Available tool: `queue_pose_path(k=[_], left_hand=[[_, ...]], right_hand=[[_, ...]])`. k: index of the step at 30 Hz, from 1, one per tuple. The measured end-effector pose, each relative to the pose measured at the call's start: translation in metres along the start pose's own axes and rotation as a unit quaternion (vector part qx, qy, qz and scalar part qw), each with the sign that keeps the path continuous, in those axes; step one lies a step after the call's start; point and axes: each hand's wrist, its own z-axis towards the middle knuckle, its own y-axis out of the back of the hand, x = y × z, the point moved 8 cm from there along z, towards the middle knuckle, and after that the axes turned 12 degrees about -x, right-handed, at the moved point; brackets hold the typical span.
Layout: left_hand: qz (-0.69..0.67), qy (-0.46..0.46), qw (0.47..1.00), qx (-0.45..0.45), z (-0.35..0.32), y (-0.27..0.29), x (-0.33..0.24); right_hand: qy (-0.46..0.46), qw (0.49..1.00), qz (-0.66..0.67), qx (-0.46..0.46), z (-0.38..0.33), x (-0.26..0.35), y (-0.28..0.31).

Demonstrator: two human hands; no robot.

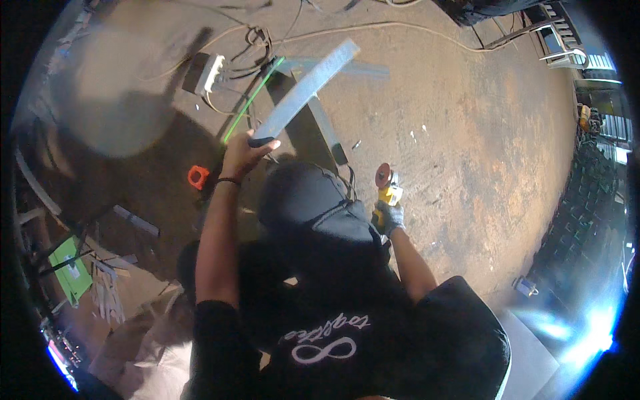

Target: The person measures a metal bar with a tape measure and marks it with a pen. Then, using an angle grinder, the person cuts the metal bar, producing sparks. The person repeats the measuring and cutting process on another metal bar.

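My left hand (245, 155) is closed round the near end of a grey metal tube (308, 88), which slants up and away to the right. Its open end shows dark by my thumb. Beneath it, another metal piece (325, 127) stands on or near the ground, partly hidden by the tube. In a grey glove, my right hand (389, 218) grips a yellow angle grinder (391, 194). The grinder's reddish-brown disc (383, 175) points away from me, apart from the tube. Whether the disc spins I cannot tell.
A thin green strip (253, 100) lies left of the tube, near a white power strip (212, 73) with tangled cables (257, 47). An orange object like a tape measure (198, 177) sits by my left forearm. Metal offcuts (137, 221) and a green sheet (71, 270) lie farther left.
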Motion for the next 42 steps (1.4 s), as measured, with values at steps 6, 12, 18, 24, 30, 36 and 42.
queue_pose_path(k=[6, 12, 18, 24, 30, 36, 42], left_hand=[[0.042, 0.013, 0.996, 0.075, -0.027, -0.079, 0.066], [0.087, -0.035, 0.985, 0.148, -0.033, -0.113, 0.023], [0.188, -0.107, 0.971, 0.1, -0.019, -0.136, 0.042], [0.294, -0.088, 0.946, 0.104, -0.012, -0.113, 0.068], [0.117, -0.161, 0.975, 0.095, -0.023, -0.119, 0.101], [0.077, -0.204, 0.975, 0.038, -0.029, -0.136, 0.071], [0.249, -0.179, 0.948, 0.08, -0.029, -0.162, 0.104]], right_hand=[[0.017, 0.999, -0.041, 0.009, -0.01, 0.018, -0.009], [-0.016, 0.996, -0.082, 0.026, -0.004, 0.033, -0.001], [0.039, 0.983, -0.168, 0.061, -0.006, 0.053, -0.015], [0.018, 0.986, -0.144, 0.085, 0.009, 0.046, -0.023], [-0.005, 0.983, -0.141, 0.116, -0.003, 0.059, -0.041], [0.017, 0.984, -0.117, 0.133, 0.005, 0.072, -0.038], [0.09, 0.96, -0.212, 0.162, 0.02, 0.081, -0.037]])
